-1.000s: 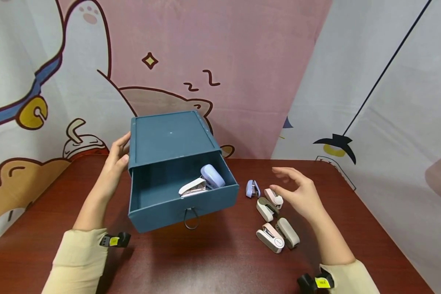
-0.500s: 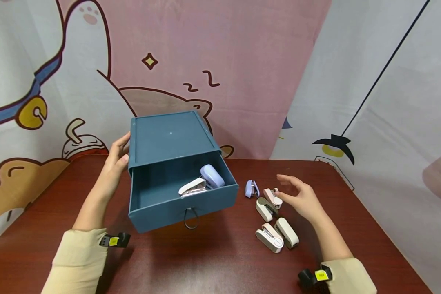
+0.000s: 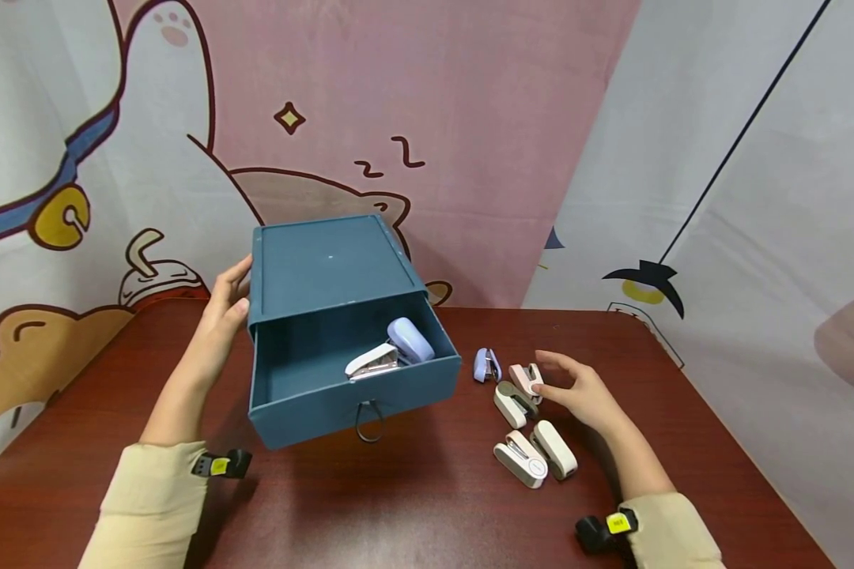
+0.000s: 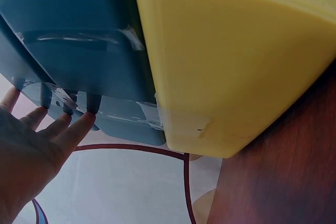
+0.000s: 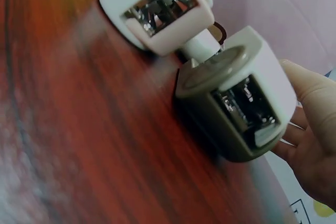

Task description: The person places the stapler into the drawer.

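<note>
My left hand (image 3: 221, 320) touches the side of a blue drawer box (image 3: 334, 261) with its fingertips; in the left wrist view the fingers (image 4: 79, 127) are straight and spread against the blue wall. The drawer is pulled out, and in it lie a white stapler (image 3: 373, 361) and a lavender stapler (image 3: 410, 340). My right hand (image 3: 583, 395) hovers at a pink-and-white stapler (image 3: 525, 378), thumb and fingers apart beside it. Close by lie a green-and-white stapler (image 3: 514, 405) and a small lavender stapler (image 3: 487, 365).
Nearer the front of the dark red table (image 3: 398, 506) are another pink-and-white stapler (image 3: 521, 459) and a cream stapler (image 3: 555, 449). A yellow box (image 4: 231, 61) adjoins the blue one in the left wrist view. A printed cloth (image 3: 470, 158) hangs behind.
My right hand has come down and slightly toward me, closer to the far pink-and-white stapler. The left hand and the drawer box stay in place.
</note>
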